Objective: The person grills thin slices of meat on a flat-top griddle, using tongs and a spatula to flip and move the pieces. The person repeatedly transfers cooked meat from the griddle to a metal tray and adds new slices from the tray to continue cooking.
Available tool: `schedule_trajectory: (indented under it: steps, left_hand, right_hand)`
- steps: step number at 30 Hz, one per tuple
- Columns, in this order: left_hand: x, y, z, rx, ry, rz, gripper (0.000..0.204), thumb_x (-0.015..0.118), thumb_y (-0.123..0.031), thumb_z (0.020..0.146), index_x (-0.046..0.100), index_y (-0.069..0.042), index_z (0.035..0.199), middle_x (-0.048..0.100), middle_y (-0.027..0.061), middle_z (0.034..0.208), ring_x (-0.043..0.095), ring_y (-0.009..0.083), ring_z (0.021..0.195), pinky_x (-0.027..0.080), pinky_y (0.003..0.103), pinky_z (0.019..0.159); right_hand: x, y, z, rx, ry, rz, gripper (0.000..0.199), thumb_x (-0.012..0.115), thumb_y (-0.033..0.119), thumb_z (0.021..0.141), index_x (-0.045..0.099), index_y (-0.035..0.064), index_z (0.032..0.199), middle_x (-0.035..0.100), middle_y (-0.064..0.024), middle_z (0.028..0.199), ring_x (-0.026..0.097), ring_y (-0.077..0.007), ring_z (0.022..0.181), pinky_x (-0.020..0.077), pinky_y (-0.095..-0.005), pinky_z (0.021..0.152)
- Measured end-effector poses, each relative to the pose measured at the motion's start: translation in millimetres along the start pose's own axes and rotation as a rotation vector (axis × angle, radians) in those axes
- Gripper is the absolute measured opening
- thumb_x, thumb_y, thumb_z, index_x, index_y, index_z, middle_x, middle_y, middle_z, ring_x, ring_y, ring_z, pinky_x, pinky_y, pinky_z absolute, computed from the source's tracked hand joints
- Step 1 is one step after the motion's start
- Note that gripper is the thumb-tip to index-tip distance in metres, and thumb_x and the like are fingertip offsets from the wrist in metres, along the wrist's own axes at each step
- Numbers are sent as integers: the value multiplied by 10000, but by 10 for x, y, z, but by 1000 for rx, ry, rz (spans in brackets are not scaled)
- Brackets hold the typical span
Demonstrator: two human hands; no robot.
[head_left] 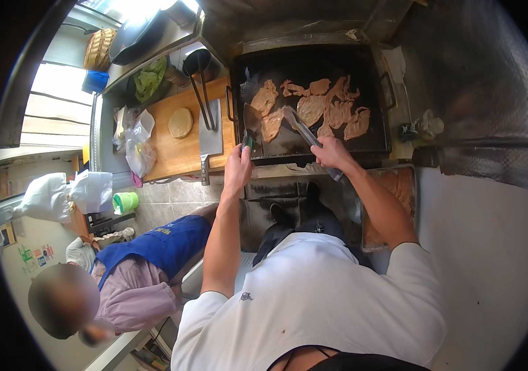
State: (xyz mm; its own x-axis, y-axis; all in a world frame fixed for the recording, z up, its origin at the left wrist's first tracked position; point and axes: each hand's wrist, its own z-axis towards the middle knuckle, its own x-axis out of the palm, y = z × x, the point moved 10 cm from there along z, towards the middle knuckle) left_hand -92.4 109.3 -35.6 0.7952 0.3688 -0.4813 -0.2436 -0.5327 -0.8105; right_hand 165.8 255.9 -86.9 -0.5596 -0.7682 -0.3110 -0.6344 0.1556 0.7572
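On the black griddle (313,133), meat slices (319,108) lie spread; the right hand (332,153) has fingers clamped on tongs (304,131) among them, the left hand (239,162) grips a spatula (250,123). Just left, a cleaver (209,139) and flatbread (180,122) rest on the wooden board (177,157).

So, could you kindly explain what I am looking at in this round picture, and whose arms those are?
This is a single view from a wide fisheye camera worn on a person's head, looking down, so straight edges bend. The two bare arms rising from the bottom belong to the wearer. In front is a black griddle with pale slices of meat on it. The right hand holds metal tongs that reach the meat; the left hand holds a spatula. To the left lies a wooden board with a cleaver and a round flatbread. Another person in a blue apron stands lower left.
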Motion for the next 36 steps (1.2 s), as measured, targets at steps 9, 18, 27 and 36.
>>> schedule_trajectory:
  steps: [9,18,27,36]
  left_hand:
    - [-253,-240,-34,5,-67,-114,406,501,-332,1080,611,2,1283,559,-7,664,532,83,535,404,255,463]
    - [24,-143,-30,20,28,-255,391,512,-309,1077,596,-14,1320,535,-20,645,521,75,510,381,227,446]
    - [280,-419,6,69,117,-152,432,538,-287,1053,592,61,1303,595,18,701,563,93,595,442,276,531]
    - [662,-425,-113,-52,293,-45,394,497,-312,1071,611,-1,1286,576,8,647,499,87,512,396,272,484]
  right_hand:
    - [-202,860,-574,-566,-372,-513,216,597,235,923,593,21,892,662,-212,739,674,-422,710,536,-524,662]
    - [133,261,-573,-323,-243,-534,285,651,261,874,620,-19,917,697,-258,790,699,-437,759,553,-528,692]
    - [-276,-41,-688,-268,-338,-478,301,660,268,889,629,-31,895,706,-231,771,703,-386,691,560,-490,649]
    - [224,-725,-647,45,-21,703,225,617,191,965,673,-16,898,690,-115,693,608,-147,503,487,-274,500]
